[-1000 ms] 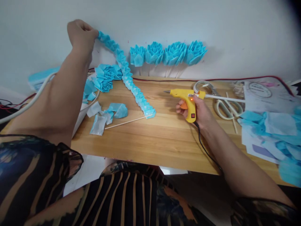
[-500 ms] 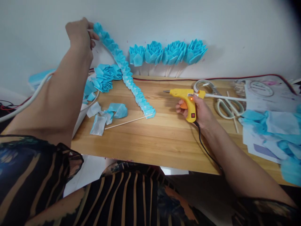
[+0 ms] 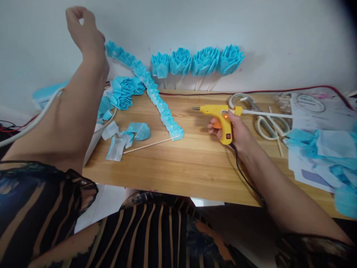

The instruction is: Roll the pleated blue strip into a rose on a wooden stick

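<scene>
My left hand [image 3: 85, 33] is raised against the wall with its fingers curled in and a small gap showing between thumb and forefinger. The upper end of a long strip of pleated light-blue petals [image 3: 152, 91] meets its lower fingers; the grip itself is hidden behind the hand. From there the strip slopes down to the table, where its lower end lies at the tip of a thin wooden stick [image 3: 150, 144]. My right hand [image 3: 237, 128] is wrapped round the handle of a yellow hot glue gun [image 3: 219, 111], nozzle to the left, its orange light lit. A white glue stick [image 3: 267, 113] protrudes from its back.
Several blue fabric flowers [image 3: 205, 61] on sticks lean against the wall; more flowers [image 3: 122, 93] lie at left. Loose blue petals [image 3: 115, 149] rest near the stick. White-handled scissors [image 3: 270, 128], a roll of tape [image 3: 242, 100] and papers [image 3: 306, 175] with blue pieces are at right.
My left hand has moved up and to the left and turned. The strip's upper end has dropped a little and bends more. My right hand and the glue gun have hardly moved.
</scene>
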Motion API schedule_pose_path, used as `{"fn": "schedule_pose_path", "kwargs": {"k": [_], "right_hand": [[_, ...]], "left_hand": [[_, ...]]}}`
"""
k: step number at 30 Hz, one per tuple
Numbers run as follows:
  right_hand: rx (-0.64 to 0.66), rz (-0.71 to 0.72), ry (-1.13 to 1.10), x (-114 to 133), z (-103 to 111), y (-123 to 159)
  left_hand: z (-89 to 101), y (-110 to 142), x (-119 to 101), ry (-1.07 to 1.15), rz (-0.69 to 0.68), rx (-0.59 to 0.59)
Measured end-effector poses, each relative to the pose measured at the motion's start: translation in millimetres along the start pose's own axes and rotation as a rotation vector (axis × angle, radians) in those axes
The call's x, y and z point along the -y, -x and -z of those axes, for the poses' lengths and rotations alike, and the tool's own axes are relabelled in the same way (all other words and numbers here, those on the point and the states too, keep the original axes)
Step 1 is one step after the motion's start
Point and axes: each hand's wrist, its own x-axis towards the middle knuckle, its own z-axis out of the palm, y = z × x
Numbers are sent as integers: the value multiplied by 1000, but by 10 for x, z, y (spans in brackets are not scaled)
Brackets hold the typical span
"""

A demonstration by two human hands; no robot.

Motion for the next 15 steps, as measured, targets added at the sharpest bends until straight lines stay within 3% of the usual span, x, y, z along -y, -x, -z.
{"fn": "schedule_pose_path", "kwargs": {"k": [1, 2, 3, 4, 7, 9, 11, 12, 15], "right_hand": [[-1, 4, 10, -2, 0, 1], [-4, 8, 23, -4, -1, 2], [-11, 11, 36, -6, -3, 3], [-20, 14, 50, -9, -5, 5], [-44, 16, 89, -15, -10, 10], [-46, 15, 109, -16, -7, 17], [-42, 20, 122, -12, 5, 28], [-35, 22, 132, -6, 11, 34], [18, 13, 172, 35, 1, 49]], "left_hand": [[78, 48, -101, 95, 117, -54], [161, 115, -232, 440, 389, -188], [244, 200, -391, 758, 565, -330], [324, 305, -576, 964, 593, -441], [522, 746, -1201, 1168, 477, -482], [620, 1123, -1578, 1166, 294, -357], [695, 1506, -1853, 1047, 207, -79], [721, 1678, -1945, 973, 193, 106], [742, 2047, -2069, 870, 109, 294]]}}
